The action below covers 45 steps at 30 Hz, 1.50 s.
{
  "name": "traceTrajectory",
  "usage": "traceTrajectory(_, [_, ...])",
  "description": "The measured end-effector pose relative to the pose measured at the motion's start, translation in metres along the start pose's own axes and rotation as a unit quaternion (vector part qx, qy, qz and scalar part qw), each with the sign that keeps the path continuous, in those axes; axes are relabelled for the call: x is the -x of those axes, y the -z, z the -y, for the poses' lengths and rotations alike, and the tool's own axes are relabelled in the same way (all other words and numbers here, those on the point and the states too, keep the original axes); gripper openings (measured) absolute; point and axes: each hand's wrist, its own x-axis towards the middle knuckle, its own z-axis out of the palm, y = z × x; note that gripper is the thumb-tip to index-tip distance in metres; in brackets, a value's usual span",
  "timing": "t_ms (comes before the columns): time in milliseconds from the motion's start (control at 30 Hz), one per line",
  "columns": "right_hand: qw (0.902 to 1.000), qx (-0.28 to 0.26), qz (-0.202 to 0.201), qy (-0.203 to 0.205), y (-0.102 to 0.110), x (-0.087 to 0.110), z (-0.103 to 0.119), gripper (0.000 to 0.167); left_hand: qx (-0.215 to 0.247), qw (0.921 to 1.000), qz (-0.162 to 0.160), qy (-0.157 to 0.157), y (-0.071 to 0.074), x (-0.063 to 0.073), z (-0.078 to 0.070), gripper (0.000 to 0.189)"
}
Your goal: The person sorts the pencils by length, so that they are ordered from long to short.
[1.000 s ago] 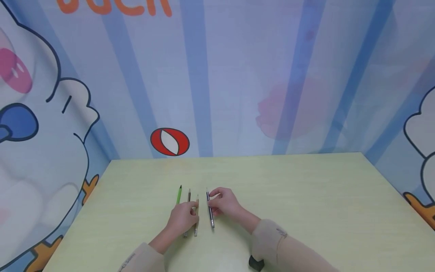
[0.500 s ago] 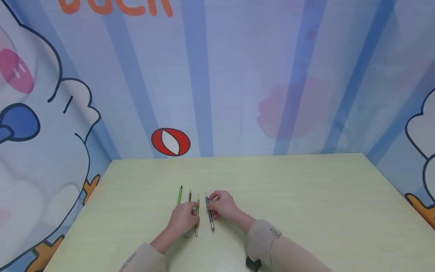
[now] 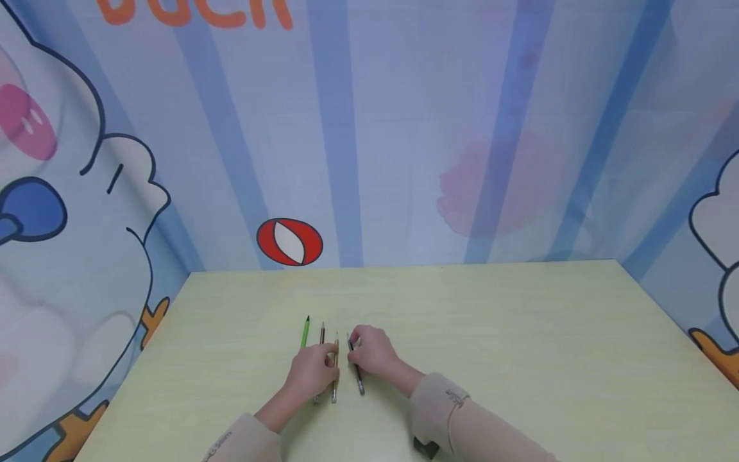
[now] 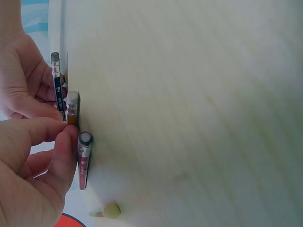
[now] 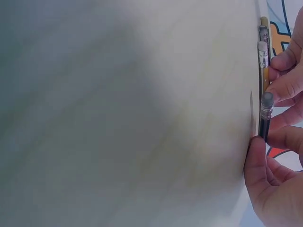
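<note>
In the head view my left hand (image 3: 308,372) pinches a yellow-orange pencil (image 3: 334,391) between thumb and fingers. My right hand (image 3: 376,354) pinches a dark pencil (image 3: 360,382) just right of it, its tip end leaning a little to the left. A narrow gap parts these two pencils. Beyond the left hand lie a dark red pencil (image 3: 322,332) and a green pencil (image 3: 305,332), the lower green part hidden behind the hand. The left wrist view shows the eraser ends of the dark pencil (image 4: 57,82), the yellow-orange pencil (image 4: 72,105) and the red pencil (image 4: 84,161).
The pencils lie roughly side by side on a pale wooden table (image 3: 491,321). A printed blue-striped backdrop (image 3: 404,128) rises at its back and sides. Something small and black (image 3: 426,448) shows under the right sleeve (image 3: 439,401).
My right hand has shifted slightly left and nearer to me, bringing the dark pencil's tip end closer to the yellow-orange one. My left hand has stayed nearly still.
</note>
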Motion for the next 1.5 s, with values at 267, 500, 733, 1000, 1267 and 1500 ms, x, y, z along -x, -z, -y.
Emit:
traceTrajectory(267, [0.9995, 0.03, -0.001, 0.004, -0.0013, 0.0001, 0.0015, 0.016, -0.004, 1.0, -0.005, -0.003, -0.0001, 0.0016, -0.0001, 0.037])
traceTrajectory(500, [0.9984, -0.043, 0.021, -0.031, -0.0001, 0.0007, -0.0004, 0.019, -0.001, 1.0, -0.004, 0.002, -0.0008, 0.0017, 0.0002, 0.037])
traceTrajectory(733, [0.9912, -0.111, 0.039, -0.061, 0.0042, 0.0047, -0.0004, 0.02, 0.001, 1.0, -0.003, 0.006, -0.0006, 0.0024, 0.0002, 0.038])
traceTrajectory(1000, [0.9865, -0.138, 0.049, -0.074, 0.0015, 0.0055, 0.0005, 0.019, 0.006, 1.0, -0.002, 0.005, 0.0015, 0.0039, -0.0035, 0.037])
traceTrajectory(1267, [0.9862, -0.141, 0.044, -0.074, 0.0001, 0.0054, -0.0008, 0.019, 0.005, 0.9999, 0.001, 0.011, 0.0018, 0.0029, -0.0044, 0.037])
traceTrajectory(1500, [0.9844, -0.155, 0.038, -0.075, 0.0011, 0.0065, -0.0002, 0.023, 0.003, 0.9999, 0.002, 0.012, 0.0025, 0.0029, -0.0057, 0.037])
